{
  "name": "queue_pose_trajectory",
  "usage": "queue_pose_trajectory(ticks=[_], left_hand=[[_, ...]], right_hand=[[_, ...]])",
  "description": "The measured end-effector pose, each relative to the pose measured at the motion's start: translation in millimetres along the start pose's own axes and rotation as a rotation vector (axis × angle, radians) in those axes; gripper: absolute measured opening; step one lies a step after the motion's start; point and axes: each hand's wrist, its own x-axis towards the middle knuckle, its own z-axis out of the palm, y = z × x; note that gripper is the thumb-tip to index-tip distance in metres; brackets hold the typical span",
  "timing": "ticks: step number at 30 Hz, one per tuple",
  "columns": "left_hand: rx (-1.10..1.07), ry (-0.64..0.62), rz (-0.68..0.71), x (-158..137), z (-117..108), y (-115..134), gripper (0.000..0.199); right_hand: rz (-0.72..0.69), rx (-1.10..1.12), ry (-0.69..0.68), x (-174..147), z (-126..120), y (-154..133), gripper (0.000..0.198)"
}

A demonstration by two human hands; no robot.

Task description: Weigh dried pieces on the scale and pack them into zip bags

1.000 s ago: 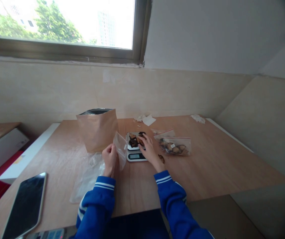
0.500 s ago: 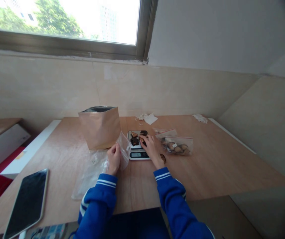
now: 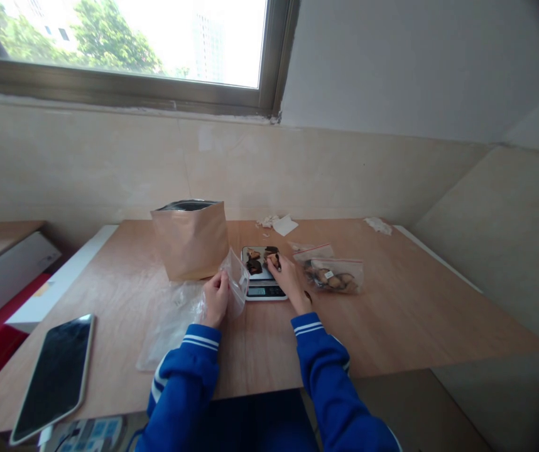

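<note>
Now, left hand (image 3: 215, 297): pinching the edge of a clear zip bag (image 3: 237, 287), apparently to hold it upright close beside the scale.
Right hand (image 3: 289, 282): grasping a dried slice (image 3: 274, 258) at the scale's plate; lifted or resting, cannot tell.
Digital scale (image 3: 266, 292): set between both hands, with display turned toward the wearer, presumably for easy reading; bearing more dark dried pieces (image 3: 254, 266).
Filled zip bags (image 3: 338, 276): lying near the right hand, probably for short reach.
Kraft pouch (image 3: 193, 242): standing behind the left hand with mouth gaping, likely steadied by a broad base.
Black-screened mobile device (image 3: 55, 376): lying well apart on the wooden table (image 3: 392, 326), perhaps to spare elbow room.
</note>
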Motion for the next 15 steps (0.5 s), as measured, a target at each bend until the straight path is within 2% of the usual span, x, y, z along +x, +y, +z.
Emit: queue_pose_trajectory(ticks=[7, 12, 15], left_hand=[[0.000, -0.002, 0.009, 0.6, -0.3, 0.6, 0.042], [0.000, -0.001, 0.022, 2.0, 0.7, -2.2, 0.044], [0.008, 0.003, 0.028, 1.9, 1.0, -4.9, 0.044]], right_hand=[[0.088, -0.126, -0.098, 7.6, 3.7, -1.3, 0.012], [0.119, -0.126, -0.065, 3.7, 2.0, -8.1, 0.011], [0.168, -0.009, -0.008, 1.5, -6.8, -27.8, 0.017]])
